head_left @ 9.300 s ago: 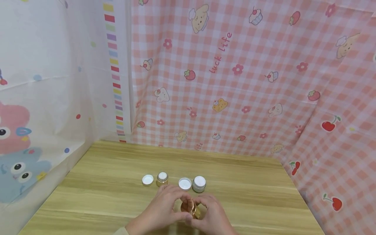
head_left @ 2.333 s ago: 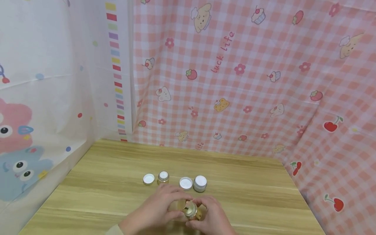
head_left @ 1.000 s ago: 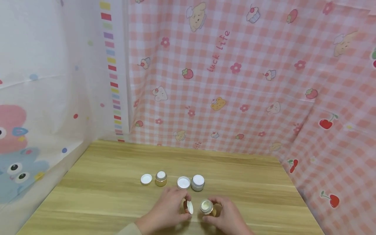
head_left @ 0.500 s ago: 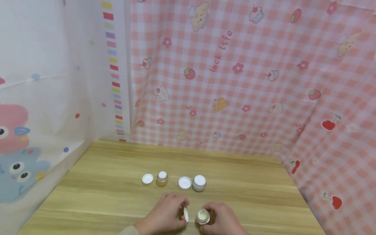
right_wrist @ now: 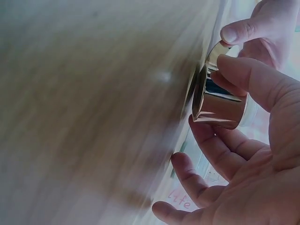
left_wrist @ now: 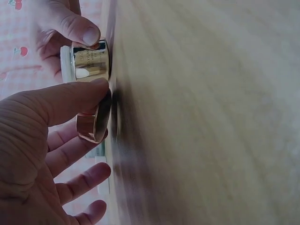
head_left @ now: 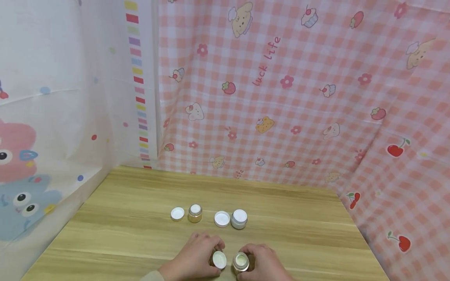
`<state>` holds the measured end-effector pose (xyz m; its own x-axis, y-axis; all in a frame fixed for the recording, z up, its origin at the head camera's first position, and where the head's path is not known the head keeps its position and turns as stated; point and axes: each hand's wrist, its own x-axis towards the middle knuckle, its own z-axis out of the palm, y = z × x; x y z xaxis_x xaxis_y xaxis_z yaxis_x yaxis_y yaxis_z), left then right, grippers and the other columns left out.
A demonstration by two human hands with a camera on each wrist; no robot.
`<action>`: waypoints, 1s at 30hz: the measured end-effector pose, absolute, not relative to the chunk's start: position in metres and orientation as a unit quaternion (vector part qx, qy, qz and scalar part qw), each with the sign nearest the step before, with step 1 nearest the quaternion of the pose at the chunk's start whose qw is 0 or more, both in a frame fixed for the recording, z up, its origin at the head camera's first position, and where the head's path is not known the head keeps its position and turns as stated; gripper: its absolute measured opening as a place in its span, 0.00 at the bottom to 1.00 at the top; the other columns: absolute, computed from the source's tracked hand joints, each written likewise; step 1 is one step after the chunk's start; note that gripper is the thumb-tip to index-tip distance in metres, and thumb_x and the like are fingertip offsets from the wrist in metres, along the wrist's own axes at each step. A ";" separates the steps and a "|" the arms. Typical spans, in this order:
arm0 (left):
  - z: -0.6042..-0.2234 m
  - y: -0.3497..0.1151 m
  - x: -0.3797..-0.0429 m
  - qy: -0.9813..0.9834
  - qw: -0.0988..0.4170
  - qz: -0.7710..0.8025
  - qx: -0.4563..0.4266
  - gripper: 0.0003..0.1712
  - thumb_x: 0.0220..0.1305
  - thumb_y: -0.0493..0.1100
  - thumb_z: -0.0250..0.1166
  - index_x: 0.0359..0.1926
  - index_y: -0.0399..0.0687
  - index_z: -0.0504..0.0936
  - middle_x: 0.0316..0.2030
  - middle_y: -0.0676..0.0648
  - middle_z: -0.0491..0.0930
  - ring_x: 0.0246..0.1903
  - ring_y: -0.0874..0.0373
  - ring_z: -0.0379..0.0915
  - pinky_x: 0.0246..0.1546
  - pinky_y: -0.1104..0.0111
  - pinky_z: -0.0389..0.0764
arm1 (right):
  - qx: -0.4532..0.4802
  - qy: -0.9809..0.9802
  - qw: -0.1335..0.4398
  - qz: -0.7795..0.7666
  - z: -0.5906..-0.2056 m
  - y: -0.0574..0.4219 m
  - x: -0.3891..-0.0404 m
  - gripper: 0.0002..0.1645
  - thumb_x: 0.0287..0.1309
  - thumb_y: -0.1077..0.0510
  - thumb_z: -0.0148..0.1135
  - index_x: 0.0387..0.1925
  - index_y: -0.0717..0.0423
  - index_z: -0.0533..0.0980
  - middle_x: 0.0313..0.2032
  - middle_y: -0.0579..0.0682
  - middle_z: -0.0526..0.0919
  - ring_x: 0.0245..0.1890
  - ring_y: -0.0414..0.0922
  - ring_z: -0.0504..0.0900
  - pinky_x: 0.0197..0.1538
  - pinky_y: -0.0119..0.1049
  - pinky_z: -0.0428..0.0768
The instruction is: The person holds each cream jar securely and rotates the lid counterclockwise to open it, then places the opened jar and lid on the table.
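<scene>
In the head view my left hand [head_left: 195, 255] pinches a round lid [head_left: 219, 260] by its edge between thumb and fingers, white inner side facing up. Its shiny copper-gold outside [left_wrist: 89, 125] shows in the left wrist view, tilted, with the lower edge right at the tabletop. Just to the right, my right hand [head_left: 265, 265] grips a small gold cosmetic jar [head_left: 240, 262] that stands upright, uncovered, pale cream in its mouth. The right wrist view shows the jar's mirror-like gold wall [right_wrist: 220, 110] between thumb and fingers, its base close over the wood.
Behind the hands, left to right, lie a white-lined lid [head_left: 177, 214], a small gold jar [head_left: 195, 214], another white-lined lid [head_left: 222, 219] and a larger silvery jar [head_left: 239, 219] with a white top. The wooden table [head_left: 299, 226] meets a pink checked cloth [head_left: 274, 101] at the back.
Earlier both hands twisted at the jar together; the lid came off and the hands parted. Since then both moved toward the front edge, and the lid tipped from edge-on to inner side up.
</scene>
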<state>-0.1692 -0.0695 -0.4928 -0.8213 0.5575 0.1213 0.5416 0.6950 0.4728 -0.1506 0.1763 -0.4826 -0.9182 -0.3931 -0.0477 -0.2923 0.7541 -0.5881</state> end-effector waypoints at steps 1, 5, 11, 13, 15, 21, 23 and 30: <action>-0.494 -0.069 -0.169 0.921 0.013 0.248 0.299 0.29 0.40 0.55 0.80 0.45 0.61 0.80 0.38 0.66 0.80 0.42 0.68 0.70 0.50 0.60 0.66 | -0.185 0.933 0.084 -0.297 -0.483 0.176 -0.151 0.24 0.33 0.44 0.81 0.38 0.33 0.80 0.35 0.28 0.82 0.43 0.38 0.75 0.49 0.46 0.70; -0.495 -0.069 -0.168 0.924 0.001 0.236 0.301 0.29 0.39 0.55 0.79 0.45 0.62 0.80 0.37 0.67 0.81 0.41 0.68 0.70 0.48 0.62 0.65 | -0.191 0.935 0.078 -0.289 -0.484 0.175 -0.152 0.24 0.33 0.44 0.81 0.37 0.33 0.80 0.35 0.27 0.82 0.43 0.38 0.75 0.52 0.49 0.70; -0.496 -0.068 -0.169 0.922 0.012 0.244 0.302 0.30 0.39 0.54 0.79 0.46 0.61 0.79 0.37 0.68 0.81 0.41 0.69 0.69 0.47 0.62 0.64 | -0.196 0.938 0.071 -0.277 -0.486 0.173 -0.151 0.25 0.33 0.44 0.81 0.38 0.34 0.80 0.35 0.27 0.82 0.44 0.39 0.75 0.55 0.53 0.69; -0.496 -0.069 -0.169 0.922 0.011 0.243 0.301 0.30 0.38 0.54 0.79 0.46 0.61 0.79 0.36 0.69 0.81 0.41 0.69 0.69 0.47 0.62 0.64 | -0.197 0.939 0.068 -0.272 -0.486 0.173 -0.151 0.25 0.33 0.44 0.81 0.38 0.34 0.79 0.35 0.27 0.82 0.44 0.39 0.75 0.55 0.53 0.69; -0.496 -0.069 -0.169 0.923 0.011 0.241 0.301 0.30 0.38 0.53 0.79 0.47 0.61 0.79 0.36 0.69 0.81 0.41 0.68 0.69 0.47 0.62 0.64 | -0.197 0.940 0.068 -0.271 -0.486 0.173 -0.151 0.25 0.33 0.44 0.81 0.38 0.34 0.79 0.35 0.27 0.82 0.44 0.38 0.75 0.56 0.53 0.69; -0.495 -0.070 -0.168 0.924 0.020 0.240 0.298 0.30 0.38 0.53 0.80 0.47 0.62 0.79 0.36 0.69 0.80 0.41 0.68 0.69 0.47 0.62 0.63 | -0.193 0.938 0.079 -0.278 -0.484 0.173 -0.151 0.25 0.33 0.45 0.81 0.39 0.36 0.79 0.36 0.28 0.82 0.44 0.39 0.75 0.55 0.54 0.68; -0.495 -0.069 -0.168 0.924 0.025 0.240 0.297 0.30 0.39 0.53 0.80 0.47 0.62 0.80 0.36 0.69 0.80 0.41 0.68 0.69 0.47 0.62 0.63 | -0.192 0.937 0.080 -0.279 -0.484 0.172 -0.150 0.26 0.33 0.45 0.81 0.39 0.36 0.79 0.36 0.28 0.82 0.44 0.39 0.75 0.55 0.54 0.69; -0.495 -0.069 -0.167 0.923 0.022 0.243 0.297 0.30 0.39 0.53 0.80 0.47 0.62 0.80 0.36 0.70 0.81 0.42 0.68 0.69 0.46 0.63 0.62 | -0.194 0.937 0.086 -0.277 -0.483 0.173 -0.151 0.26 0.33 0.46 0.81 0.39 0.36 0.79 0.36 0.29 0.82 0.43 0.39 0.75 0.55 0.55 0.68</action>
<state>-0.1675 -0.0691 -0.4946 -0.8223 0.5596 0.1034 0.5378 0.7048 0.4627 -0.1515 0.1725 -0.4834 -0.9104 -0.4104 -0.0531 -0.3155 0.7713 -0.5528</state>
